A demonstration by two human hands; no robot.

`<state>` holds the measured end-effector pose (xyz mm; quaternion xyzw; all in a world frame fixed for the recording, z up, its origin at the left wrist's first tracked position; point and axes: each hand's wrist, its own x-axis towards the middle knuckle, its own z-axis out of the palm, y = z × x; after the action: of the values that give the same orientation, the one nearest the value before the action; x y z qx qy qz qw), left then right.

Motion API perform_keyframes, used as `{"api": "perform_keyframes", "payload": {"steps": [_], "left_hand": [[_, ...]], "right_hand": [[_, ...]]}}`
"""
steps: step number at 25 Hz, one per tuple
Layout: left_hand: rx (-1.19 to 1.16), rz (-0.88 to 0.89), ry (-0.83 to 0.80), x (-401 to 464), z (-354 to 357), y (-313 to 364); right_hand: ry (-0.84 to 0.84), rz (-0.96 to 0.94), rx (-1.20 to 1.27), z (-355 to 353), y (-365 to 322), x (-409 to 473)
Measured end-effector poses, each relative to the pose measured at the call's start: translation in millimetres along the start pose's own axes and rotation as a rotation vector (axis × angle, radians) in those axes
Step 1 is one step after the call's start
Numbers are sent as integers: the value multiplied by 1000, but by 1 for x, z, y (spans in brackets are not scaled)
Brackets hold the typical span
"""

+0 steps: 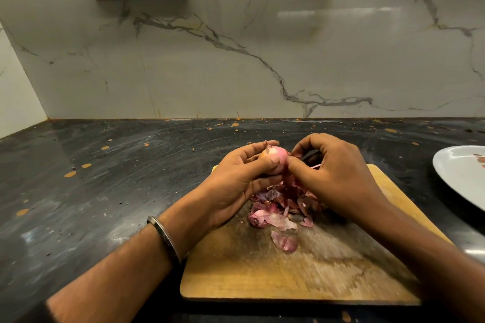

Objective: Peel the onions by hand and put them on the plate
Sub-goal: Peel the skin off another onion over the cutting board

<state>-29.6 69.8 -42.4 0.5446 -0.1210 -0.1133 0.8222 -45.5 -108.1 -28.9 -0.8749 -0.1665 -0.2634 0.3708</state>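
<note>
One plate, a peel scrap inside

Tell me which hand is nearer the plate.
Right. The right hand is over the cutting board, toward the plate at the right edge; the left hand holds the onion farther left.

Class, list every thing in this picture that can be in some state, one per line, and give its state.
Onion: partly peeled, held above the board.
Left hand: grips the onion.
Right hand: pinches a strip of skin.
Peels: piled loose on the board.
Cutting board: flat on the counter.
Plate: on the counter, right, partly out of view.
</note>
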Motion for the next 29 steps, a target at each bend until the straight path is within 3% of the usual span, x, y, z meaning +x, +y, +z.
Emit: {"api": "perform_keyframes", "payload": {"steps": [12,24,29], "left_hand": [[5,19,-56,1,-4,0],[25,57,-69,4,-6,-2],[55,87,1,6,-9,-2]], "right_hand": [[-162,-41,45,-2,1,1],[-130,-22,4,-4,3,0],[-128,-32,-15,0,5,0]]}}
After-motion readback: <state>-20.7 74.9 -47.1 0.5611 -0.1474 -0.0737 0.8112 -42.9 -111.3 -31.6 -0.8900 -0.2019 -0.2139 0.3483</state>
